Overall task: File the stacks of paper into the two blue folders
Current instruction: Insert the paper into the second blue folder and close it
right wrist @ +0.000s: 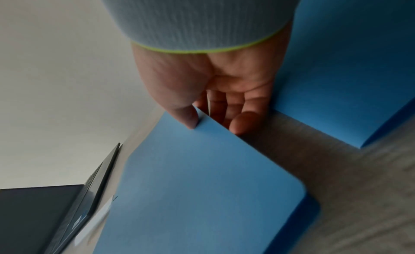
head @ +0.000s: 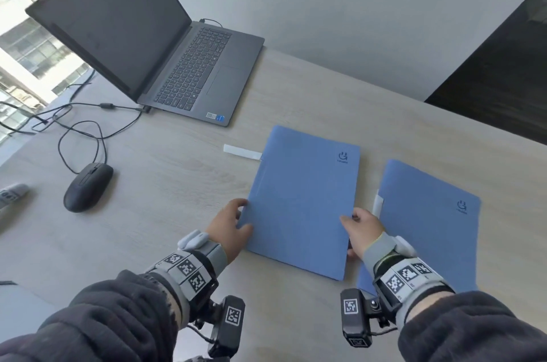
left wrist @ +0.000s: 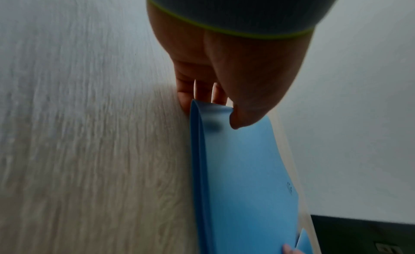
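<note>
While both folders are lying closed on the wooden desk (head: 183, 184), the near blue folder (head: 302, 199) is being held by its two long edges, seemingly so that it can be squared up or opened without sliding. The left hand (head: 229, 225) is pinching the spine edge: the thumb (left wrist: 244, 116) is being pressed on the cover while the fingers (left wrist: 202, 91) are tucked under it. The right hand (head: 362, 227) is pinching the open edge in the same way, thumb (right wrist: 191, 116) on top and fingers (right wrist: 242, 123) curled beneath, so the cover is being raised slightly off the desk. The second blue folder (head: 429, 228) is lying just beside, to the right, untouched, with a white tab (head: 378, 204) showing at its left edge. A white strip (head: 241, 151) is protruding from the near folder's far left edge. No loose paper stacks are being seen; whether sheets are already inside cannot be told. An open laptop (head: 165, 59) and a black mouse (head: 87, 187) are sitting well apart on the left.
</note>
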{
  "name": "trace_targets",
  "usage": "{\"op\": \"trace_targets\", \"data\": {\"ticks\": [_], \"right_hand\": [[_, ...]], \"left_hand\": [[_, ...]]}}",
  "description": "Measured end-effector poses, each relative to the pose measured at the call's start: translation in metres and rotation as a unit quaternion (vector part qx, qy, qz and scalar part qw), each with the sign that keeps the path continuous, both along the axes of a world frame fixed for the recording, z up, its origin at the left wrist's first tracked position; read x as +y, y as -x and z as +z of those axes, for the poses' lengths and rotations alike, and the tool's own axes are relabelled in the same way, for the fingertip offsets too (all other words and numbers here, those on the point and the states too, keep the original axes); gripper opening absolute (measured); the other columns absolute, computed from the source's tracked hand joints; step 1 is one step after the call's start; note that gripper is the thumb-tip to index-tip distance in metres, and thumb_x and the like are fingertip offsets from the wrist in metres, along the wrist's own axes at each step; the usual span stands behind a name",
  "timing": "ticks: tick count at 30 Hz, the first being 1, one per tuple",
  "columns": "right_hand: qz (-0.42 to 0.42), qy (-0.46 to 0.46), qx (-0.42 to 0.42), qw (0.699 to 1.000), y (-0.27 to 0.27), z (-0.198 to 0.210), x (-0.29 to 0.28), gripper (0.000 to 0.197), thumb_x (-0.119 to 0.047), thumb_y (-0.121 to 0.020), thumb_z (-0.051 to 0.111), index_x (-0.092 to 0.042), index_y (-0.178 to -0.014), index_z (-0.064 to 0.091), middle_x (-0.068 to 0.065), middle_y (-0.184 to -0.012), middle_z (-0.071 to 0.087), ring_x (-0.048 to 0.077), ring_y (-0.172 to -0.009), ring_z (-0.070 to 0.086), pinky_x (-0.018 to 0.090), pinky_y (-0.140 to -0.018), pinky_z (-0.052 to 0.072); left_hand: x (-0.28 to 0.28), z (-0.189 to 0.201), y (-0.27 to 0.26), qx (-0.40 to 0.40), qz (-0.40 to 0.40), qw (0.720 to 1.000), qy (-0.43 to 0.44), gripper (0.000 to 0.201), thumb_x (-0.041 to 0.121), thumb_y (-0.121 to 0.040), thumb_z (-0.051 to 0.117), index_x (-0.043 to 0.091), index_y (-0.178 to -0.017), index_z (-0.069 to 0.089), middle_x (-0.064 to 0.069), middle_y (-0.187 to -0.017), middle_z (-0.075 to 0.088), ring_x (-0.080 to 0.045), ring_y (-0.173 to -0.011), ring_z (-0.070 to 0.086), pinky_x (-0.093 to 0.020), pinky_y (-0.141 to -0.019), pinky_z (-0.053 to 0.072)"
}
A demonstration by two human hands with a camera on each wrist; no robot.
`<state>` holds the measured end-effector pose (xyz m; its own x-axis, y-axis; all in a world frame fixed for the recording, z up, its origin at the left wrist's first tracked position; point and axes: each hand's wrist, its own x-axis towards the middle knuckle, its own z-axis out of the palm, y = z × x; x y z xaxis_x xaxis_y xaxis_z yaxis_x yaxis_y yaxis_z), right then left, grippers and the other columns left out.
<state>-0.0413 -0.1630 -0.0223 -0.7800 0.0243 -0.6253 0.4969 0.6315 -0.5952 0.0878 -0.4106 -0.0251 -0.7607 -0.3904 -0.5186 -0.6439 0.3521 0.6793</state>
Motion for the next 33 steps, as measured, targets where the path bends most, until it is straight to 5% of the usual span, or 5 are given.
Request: {"op": "trace_targets", "data": {"ticks": [6,14,18,25,33], "right_hand": [[0.086,-0.084,0.033,0.992,-0.004,-0.001,0.004,0.026,-0.037,-0.079,0.059,-0.013,-0.075,0.049,0.01,-0.065,0.051,0.025,-0.054,0.048,0.044,-0.053,0.054],[-0.085,0.083,-0.019,0.993,0.002,-0.006,0.008,0.063,-0.043,-0.07,0.072,-0.019,-0.125,0.053,0.009,-0.105,0.069,0.032,-0.088,0.07,0.046,-0.074,0.06],[-0.124,0.197,-0.079,0.969,-0.003,0.002,0.003,0.022,-0.023,-0.089,0.062,-0.01,-0.105,0.067,0.014,-0.099,0.075,0.036,-0.09,0.071,0.054,-0.085,0.056],[-0.055,0.185,-0.046,0.98,-0.003,-0.005,0.01,0.025,-0.003,-0.095,0.05,-0.017,-0.101,0.069,0.016,-0.108,0.073,0.038,-0.099,0.069,0.059,-0.09,0.053],[-0.023,0.211,-0.018,0.977,-0.003,0.008,0.02,0.026,0.004,-0.096,0.046,-0.003,-0.113,0.065,0.017,-0.105,0.072,0.033,-0.091,0.07,0.047,-0.082,0.058]], "left_hand": [[-0.003,-0.004,0.01,-0.053,0.084,0.987,-0.127,0.039,0.011,-0.086,0.058,0.024,-0.123,0.055,-0.005,-0.098,0.074,-0.027,-0.088,0.071,-0.039,-0.081,0.057],[-0.008,-0.009,0.013,-0.021,0.195,0.947,-0.255,0.037,-0.002,-0.091,0.052,0.025,-0.114,0.061,-0.012,-0.095,0.072,-0.031,-0.079,0.068,-0.045,-0.075,0.057],[-0.006,-0.009,0.015,-0.037,0.215,0.929,-0.3,0.035,-0.003,-0.091,0.052,0.026,-0.108,0.063,-0.015,-0.101,0.072,-0.034,-0.087,0.067,-0.055,-0.088,0.056],[-0.016,-0.001,0.025,-0.082,0.069,0.992,-0.067,0.011,0.016,-0.083,0.062,0.018,-0.094,0.062,-0.008,-0.085,0.068,-0.022,-0.062,0.062,-0.03,-0.051,0.052],[-0.04,0.008,0.038,-0.071,-0.091,0.957,0.267,0.091,0.073,-0.068,0.06,0.038,-0.146,0.031,0.008,-0.157,0.031,-0.02,-0.145,0.027,-0.048,-0.114,0.024]]}}
